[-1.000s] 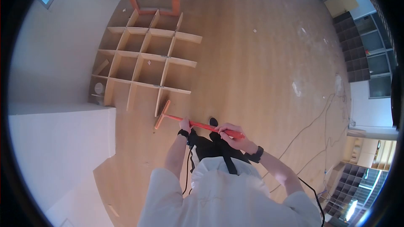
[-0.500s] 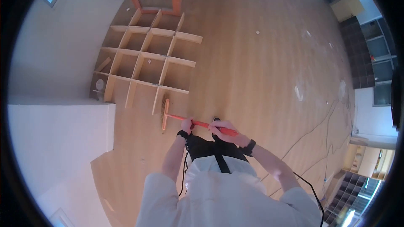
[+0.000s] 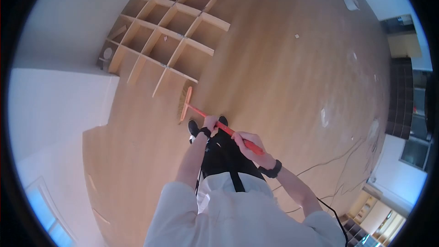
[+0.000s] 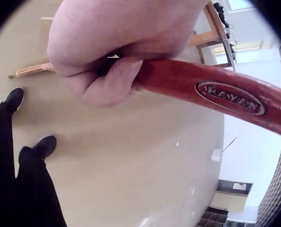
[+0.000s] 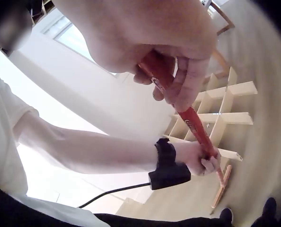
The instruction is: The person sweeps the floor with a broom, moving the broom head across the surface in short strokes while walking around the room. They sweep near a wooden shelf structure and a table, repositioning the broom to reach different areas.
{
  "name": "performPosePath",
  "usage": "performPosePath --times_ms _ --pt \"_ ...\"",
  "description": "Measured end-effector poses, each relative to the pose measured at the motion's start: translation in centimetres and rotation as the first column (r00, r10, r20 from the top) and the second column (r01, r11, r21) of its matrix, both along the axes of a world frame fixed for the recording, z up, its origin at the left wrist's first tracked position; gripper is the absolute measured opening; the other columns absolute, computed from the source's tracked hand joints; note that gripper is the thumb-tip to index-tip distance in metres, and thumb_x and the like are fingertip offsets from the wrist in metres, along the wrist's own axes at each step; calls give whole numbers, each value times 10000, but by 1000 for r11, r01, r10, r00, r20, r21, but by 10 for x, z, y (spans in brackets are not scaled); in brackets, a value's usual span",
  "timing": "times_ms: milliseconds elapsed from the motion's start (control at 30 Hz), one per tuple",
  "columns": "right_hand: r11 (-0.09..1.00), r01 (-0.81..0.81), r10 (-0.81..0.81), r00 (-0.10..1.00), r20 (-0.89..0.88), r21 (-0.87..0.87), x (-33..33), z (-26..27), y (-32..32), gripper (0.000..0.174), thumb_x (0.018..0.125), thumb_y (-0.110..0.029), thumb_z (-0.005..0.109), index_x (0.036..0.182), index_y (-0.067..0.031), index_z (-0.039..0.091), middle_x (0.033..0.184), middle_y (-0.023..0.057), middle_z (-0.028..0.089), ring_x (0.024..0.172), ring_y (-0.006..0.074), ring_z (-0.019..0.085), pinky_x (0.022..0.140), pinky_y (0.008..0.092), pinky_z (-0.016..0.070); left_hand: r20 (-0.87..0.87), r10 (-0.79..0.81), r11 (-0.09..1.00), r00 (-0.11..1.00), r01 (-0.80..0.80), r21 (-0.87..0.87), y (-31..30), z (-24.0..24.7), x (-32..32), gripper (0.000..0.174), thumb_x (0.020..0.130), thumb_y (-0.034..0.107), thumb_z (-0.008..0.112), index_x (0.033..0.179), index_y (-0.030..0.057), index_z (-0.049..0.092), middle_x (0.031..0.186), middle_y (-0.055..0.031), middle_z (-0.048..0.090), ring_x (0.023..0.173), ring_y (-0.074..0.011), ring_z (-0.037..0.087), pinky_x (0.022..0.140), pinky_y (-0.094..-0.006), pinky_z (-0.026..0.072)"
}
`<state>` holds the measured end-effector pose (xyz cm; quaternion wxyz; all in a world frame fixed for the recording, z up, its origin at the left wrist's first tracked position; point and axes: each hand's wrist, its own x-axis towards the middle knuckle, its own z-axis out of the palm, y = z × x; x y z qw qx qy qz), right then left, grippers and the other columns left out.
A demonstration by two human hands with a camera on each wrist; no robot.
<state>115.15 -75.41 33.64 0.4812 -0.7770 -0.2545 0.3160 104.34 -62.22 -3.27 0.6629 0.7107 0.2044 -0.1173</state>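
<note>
A broom with a red handle runs slantwise in front of the person's body. Its orange head, tan bristles along one side, is low by the floor, just beyond the shoes. My left hand grips the handle partway down, fingers curled round it in the left wrist view, where the red shaft bears an oval label. Higher up, my right hand wraps round the thick top end. From the right wrist view, the left hand appears farther down the same handle.
A wooden grid frame lies on the floor ahead, close to the broom head. White wall corner juts in at left. Cables trail on the floor at right, and a white bucket stands far back.
The view has turned, so the frame sits higher and more tilted. The broom head has come round nearer the feet and away from the frame's end. Both hands keep their hold.
</note>
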Motion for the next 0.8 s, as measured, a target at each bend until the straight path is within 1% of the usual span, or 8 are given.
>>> performPosePath --times_ms 67,100,167,233,333,400,533,800 --pt "999 -28 27 1000 -15 -47 5 17 -10 159 911 -122 527 874 7 612 682 96 580 581 156 547 559 256 428 -125 184 968 975 -202 -148 -3 86 30 219 831 176 506 640 68 491 540 -63 474 406 -166 458 330 -293 314" --pt "995 -36 34 999 -23 -90 6 23 -12 154 910 -113 526 873 12 608 681 84 573 588 138 538 564 247 424 -125 202 964 971 -219 -148 -11 87 41 219 831 176 506 640 68 491 540 -63 474 406 -166 458 330 -293 314" --pt "996 -53 48 997 -56 -78 6 28 -14 153 911 -105 523 874 17 606 686 74 573 599 125 531 568 240 420 -645 412 596 644 -726 -345 -20 81 50 191 806 93 440 636 15 478 518 -129 481 358 -230 467 288 -330 300" --pt "995 -69 64 994 -89 -65 7 32 -14 151 911 -98 519 875 22 603 692 63 572 610 111 524 572 234 416 -629 433 527 646 -747 -404 -20 84 44 183 804 99 449 647 10 484 526 -119 477 358 -226 456 287 -322 292" --pt "990 -128 118 981 -155 -54 4 39 -9 147 912 -96 522 895 26 601 750 60 589 651 101 534 600 227 424 -539 511 615 670 -723 -316 -17 90 36 148 803 84 449 678 8 472 544 -116 485 359 -220 453 288 -312 289" --pt "991 -137 136 976 -170 3 -2 42 -4 115 901 -72 537 915 22 601 828 72 608 697 103 548 638 222 438 -553 606 487 571 -817 -309 -12 95 28 112 805 69 452 713 4 457 548 -108 487 367 -216 465 288 -310 294" --pt "967 -199 209 977 -46 158 -20 36 11 92 886 -43 548 926 20 603 887 71 623 735 109 558 674 222 451 -585 631 459 509 -853 -248 10 99 10 98 809 62 453 730 6 437 555 -107 490 375 -213 478 288 -313 301" --pt "987 -84 105 982 -156 134 -39 15 34 94 897 -35 512 917 -1 597 879 53 617 690 90 547 646 216 453 -586 680 421 441 -889 -181 41 110 -2 143 806 108 469 825 -33 465 566 -114 524 402 -215 525 313 -321 366"
